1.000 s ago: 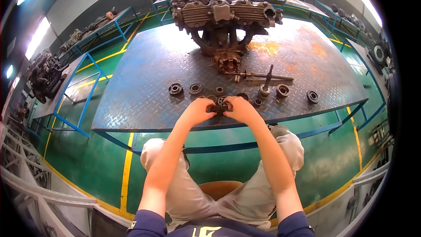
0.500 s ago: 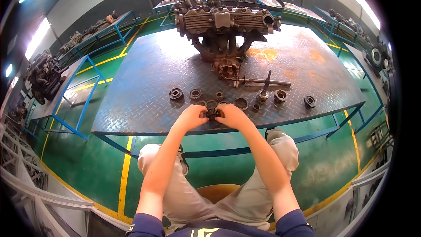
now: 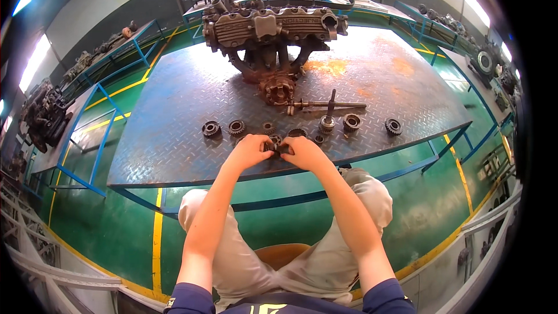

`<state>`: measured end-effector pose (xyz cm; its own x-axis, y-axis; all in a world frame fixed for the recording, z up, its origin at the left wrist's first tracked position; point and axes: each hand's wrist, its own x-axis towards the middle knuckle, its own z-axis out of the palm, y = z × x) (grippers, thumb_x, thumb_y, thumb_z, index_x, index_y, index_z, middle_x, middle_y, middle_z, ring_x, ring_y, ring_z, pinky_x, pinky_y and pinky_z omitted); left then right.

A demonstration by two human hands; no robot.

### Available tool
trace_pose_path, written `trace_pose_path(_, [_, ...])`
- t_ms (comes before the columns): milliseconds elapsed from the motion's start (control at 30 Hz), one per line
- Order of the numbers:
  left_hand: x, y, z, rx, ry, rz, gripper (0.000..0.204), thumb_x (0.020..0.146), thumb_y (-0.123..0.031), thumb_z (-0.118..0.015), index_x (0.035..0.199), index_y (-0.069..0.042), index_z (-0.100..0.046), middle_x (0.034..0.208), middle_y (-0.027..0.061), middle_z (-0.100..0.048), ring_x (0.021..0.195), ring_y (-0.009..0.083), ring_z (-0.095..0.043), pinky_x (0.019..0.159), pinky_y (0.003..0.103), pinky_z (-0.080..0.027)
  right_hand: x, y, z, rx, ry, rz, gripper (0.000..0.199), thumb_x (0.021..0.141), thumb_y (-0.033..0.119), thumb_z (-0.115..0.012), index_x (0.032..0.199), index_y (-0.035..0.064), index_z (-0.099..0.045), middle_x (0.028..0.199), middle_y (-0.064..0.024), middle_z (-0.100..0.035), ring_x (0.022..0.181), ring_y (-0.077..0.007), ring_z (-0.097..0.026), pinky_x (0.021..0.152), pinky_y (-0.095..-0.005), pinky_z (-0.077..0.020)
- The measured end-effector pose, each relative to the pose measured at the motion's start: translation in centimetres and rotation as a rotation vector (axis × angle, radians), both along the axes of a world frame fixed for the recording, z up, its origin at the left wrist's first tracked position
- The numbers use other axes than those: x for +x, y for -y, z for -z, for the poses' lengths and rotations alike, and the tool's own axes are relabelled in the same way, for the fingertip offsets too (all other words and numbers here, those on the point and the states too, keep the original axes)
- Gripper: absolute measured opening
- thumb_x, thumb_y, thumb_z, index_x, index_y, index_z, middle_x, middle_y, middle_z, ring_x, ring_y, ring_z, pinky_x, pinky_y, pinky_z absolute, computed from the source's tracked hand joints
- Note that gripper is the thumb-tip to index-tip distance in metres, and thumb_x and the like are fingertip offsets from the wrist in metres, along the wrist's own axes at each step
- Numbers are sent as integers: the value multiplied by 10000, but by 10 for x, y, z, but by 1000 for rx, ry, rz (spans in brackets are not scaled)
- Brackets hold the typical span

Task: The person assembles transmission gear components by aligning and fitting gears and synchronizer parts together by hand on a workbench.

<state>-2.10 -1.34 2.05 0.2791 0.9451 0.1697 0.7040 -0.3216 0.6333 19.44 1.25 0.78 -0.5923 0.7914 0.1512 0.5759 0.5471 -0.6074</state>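
Note:
My left hand (image 3: 251, 150) and my right hand (image 3: 303, 152) meet over the near edge of a steel checker-plate table (image 3: 174, 116), both gripping one small dark gear part (image 3: 275, 146) between the fingertips. Several loose gears lie in a row just beyond my hands: one at the left (image 3: 211, 129), another beside it (image 3: 236, 127), and more to the right (image 3: 351, 121), with the farthest (image 3: 393, 126) near the table's right side. A shaft with a gear on it (image 3: 329, 113) lies behind them. A rusty engine block (image 3: 270, 29) stands at the back of the table.
I sit on a wooden stool (image 3: 285, 253) with my knees under the table edge. The floor is green with yellow lines (image 3: 157, 238). Blue-framed benches (image 3: 87, 139) stand to the left, with another engine (image 3: 43, 113) on one. More machine parts (image 3: 485, 61) line the right side.
The view has tilted, so the table and engine sit lower in the frame. Both hands stay together on the small gear part near the table's front edge.

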Motion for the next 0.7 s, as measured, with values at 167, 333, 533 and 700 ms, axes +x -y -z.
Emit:
trace_pose_path(167, [16,-5,4,67,10,36,285,748,-164,-767,990,-27,-709,617,121,-593,551,224,-551,563,336,-431,20,1,7,-1,26,30,314,808,213,-736,1070,54,-670,882,-146,-686,937,-358,-640,792,-455,-514])
trace_pose_path(333, [24,-3,-6,-10,-34,12,302,750,-200,-756,999,-37,-707,676,137,-623,643,291,-615,622,382,-478,31,4,6,-65,18,33,324,814,209,-735,1085,49,-658,868,-149,-685,925,-361,-635,790,-458,-509])
trace_pose_path(533, [19,-3,-7,9,-15,26,289,751,-200,-754,989,-43,-708,660,135,-619,631,286,-612,620,387,-476,31,4,0,-36,28,74,335,826,197,-726,1115,47,-647,866,-147,-687,924,-352,-633,799,-446,-507])
trace_pose_path(700, [4,1,-7,-11,-33,-13,289,745,-185,-755,985,-32,-705,659,141,-625,616,282,-607,609,380,-473,13,5,-5,0,-21,30,337,827,200,-724,1111,37,-647,855,-150,-687,891,-358,-645,768,-445,-513])
